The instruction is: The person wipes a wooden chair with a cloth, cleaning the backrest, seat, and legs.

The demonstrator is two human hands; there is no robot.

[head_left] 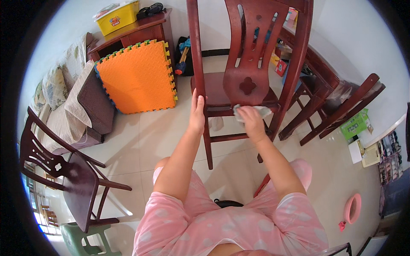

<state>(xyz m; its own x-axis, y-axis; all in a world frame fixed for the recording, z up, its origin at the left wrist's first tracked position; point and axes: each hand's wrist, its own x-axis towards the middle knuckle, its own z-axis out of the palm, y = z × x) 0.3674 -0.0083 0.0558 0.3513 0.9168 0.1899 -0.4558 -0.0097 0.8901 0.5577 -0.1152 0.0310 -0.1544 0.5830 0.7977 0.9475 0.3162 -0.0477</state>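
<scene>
A dark red wooden chair (246,73) stands right before me, its slotted backrest towards me. My left hand (197,113) grips the chair's left back post (199,57) at about seat height. In my right hand (251,120) is a pale cloth (264,111), pressed at the lower rail beneath the backrest splat. The fingers of that hand look slightly blurred, and they cover part of the rail. Below the seat, a whitish bag-like thing (216,123) shows behind the chair's legs.
A second wooden chair (80,179) and a green plastic stool (86,238) stand left. Orange foam mats (137,78) lean against a wooden cabinet (141,35) beside a sofa (93,99). On the right are a table (323,70), another chair (346,108) and a pink basin (352,208).
</scene>
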